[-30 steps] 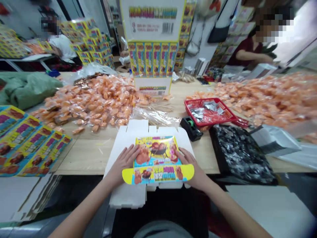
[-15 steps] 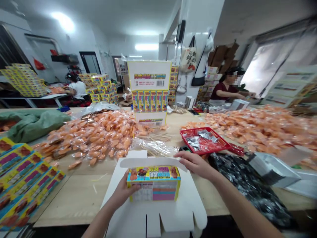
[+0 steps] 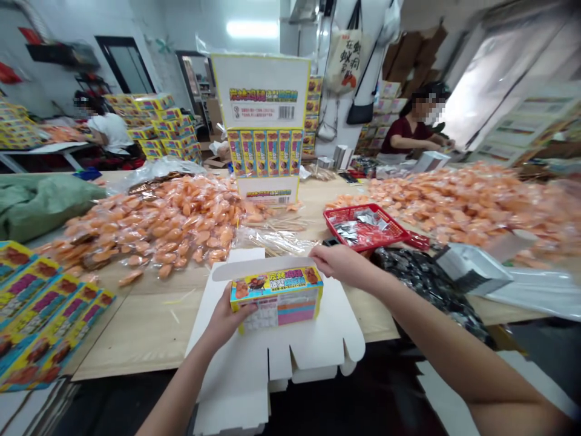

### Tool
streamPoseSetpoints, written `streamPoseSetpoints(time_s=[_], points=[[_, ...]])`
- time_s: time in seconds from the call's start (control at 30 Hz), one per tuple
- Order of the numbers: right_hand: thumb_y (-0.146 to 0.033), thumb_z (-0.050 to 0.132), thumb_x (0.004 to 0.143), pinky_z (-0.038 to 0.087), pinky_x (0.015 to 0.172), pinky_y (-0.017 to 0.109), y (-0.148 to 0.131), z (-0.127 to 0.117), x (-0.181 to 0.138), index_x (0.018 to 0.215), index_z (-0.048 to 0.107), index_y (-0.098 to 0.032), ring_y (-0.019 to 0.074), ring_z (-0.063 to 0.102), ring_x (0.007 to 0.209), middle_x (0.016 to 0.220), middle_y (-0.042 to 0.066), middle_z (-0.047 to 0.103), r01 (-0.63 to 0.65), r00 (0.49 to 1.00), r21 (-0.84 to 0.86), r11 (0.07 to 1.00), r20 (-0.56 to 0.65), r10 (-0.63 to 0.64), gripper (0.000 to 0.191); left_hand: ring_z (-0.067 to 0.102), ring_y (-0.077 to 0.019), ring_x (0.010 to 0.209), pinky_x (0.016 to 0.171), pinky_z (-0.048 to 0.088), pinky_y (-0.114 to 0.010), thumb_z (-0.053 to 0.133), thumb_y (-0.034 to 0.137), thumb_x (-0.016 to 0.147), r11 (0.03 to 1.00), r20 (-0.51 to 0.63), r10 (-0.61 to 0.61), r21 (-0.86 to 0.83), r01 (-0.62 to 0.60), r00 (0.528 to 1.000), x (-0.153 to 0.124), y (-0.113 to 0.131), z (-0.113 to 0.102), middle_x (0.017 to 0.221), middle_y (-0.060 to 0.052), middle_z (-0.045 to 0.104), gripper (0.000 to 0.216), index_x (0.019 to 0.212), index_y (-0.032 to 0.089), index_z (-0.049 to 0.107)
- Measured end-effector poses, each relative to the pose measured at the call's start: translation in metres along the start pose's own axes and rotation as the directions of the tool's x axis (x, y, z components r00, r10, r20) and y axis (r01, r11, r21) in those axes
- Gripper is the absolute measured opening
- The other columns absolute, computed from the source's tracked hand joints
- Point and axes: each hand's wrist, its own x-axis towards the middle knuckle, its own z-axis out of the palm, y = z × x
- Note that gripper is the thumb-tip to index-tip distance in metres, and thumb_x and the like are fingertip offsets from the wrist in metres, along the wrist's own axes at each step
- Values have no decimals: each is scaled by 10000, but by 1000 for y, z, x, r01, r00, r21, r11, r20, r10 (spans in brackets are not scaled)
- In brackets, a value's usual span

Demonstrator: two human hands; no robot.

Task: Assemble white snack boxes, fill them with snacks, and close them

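Observation:
A small yellow, blue and pink printed box (image 3: 276, 289) lies lengthwise over flat white die-cut cardboard (image 3: 227, 369). My left hand (image 3: 226, 316) is closed around its left end, with the thumb along the front face. At the far right corner of the box is my right hand (image 3: 344, 264), its fingers bent together by a white flap edge. What those fingertips pinch, if anything, is hidden. Clear plastic wrappers and thin wooden sticks (image 3: 284, 239) lie just beyond the cardboard.
Orange wrapped pieces form heaps at left (image 3: 167, 221) and right (image 3: 481, 197). A red basket (image 3: 331, 229) holds silvery packets. Printed boxes (image 3: 49, 315) line the left; a display carton (image 3: 267, 79) stands ahead. Black plastic (image 3: 417, 284) lies right. A co-worker (image 3: 408, 136) works behind.
My right hand has come closer to the box's right end, and its fingers have curled in. My left hand keeps its grip. The box is slightly more angled, and the whole view has shifted.

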Motion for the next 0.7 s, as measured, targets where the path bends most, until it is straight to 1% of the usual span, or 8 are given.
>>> streamPoseSetpoints(time_s=[0.1,0.2,0.3,0.37,0.4,0.53,0.6,0.7], points=[[-247,437,962,505,674,285,6,33,-27,1037,624,-179,196,673,770,871,69,708,162,952,-164,973,-232,-197,213,614,-277,1126,961,510,-445,676,521,778,997,-9,66,-29,-66,998,-3,0,-1,1240,-124,583,744,1351,193,333],[-303,453,975,541,694,333,11,63,-54,1299,493,-129,224,665,811,932,103,691,273,839,-312,910,-386,-384,371,543,-277,1227,942,517,-440,515,559,884,941,-90,336,60,-332,937,-5,11,-19,1366,-152,452,750,1470,244,168],[-283,468,969,547,636,332,13,76,-63,1327,443,-124,219,652,748,861,85,669,290,768,-386,876,-453,-454,393,549,-280,1170,965,478,-460,459,466,935,697,24,545,543,-469,838,-7,46,-43,1185,-133,568,408,1252,222,540],[-259,455,970,557,634,332,11,77,-59,1290,459,-129,216,656,741,858,85,666,299,735,-390,871,-487,-471,346,612,-255,998,924,483,-445,420,367,953,524,176,421,753,-397,890,-7,75,-51,951,-99,649,298,987,200,664],[-261,449,971,563,633,335,11,77,-56,1275,466,-128,219,659,744,866,90,667,302,728,-387,871,-496,-473,332,630,-239,940,895,495,-422,383,336,961,516,196,327,783,-348,925,-6,87,-52,922,-89,671,321,971,198,673],[-273,427,977,577,631,341,9,75,-45,1260,467,-133,227,671,773,909,103,675,313,721,-367,876,-508,-471,319,686,-214,875,767,552,-349,311,342,966,711,133,-23,699,-78,991,-7,108,-45,1143,-91,696,437,1271,196,588],[-263,422,980,579,635,333,9,76,-45,1270,456,-136,217,669,765,896,93,671,324,720,-351,878,-511,-470,318,651,-251,1076,876,537,-380,334,303,953,680,134,-30,729,-78,991,-14,104,-41,1306,-125,623,480,1381,164,499],[-264,432,982,574,625,332,9,78,-50,1266,456,-125,210,659,735,858,86,655,339,720,-341,876,-505,-476,317,535,-312,1260,1008,453,-469,374,202,926,474,92,67,873,-113,994,-25,100,-38,1393,-183,541,536,1455,116,394]])
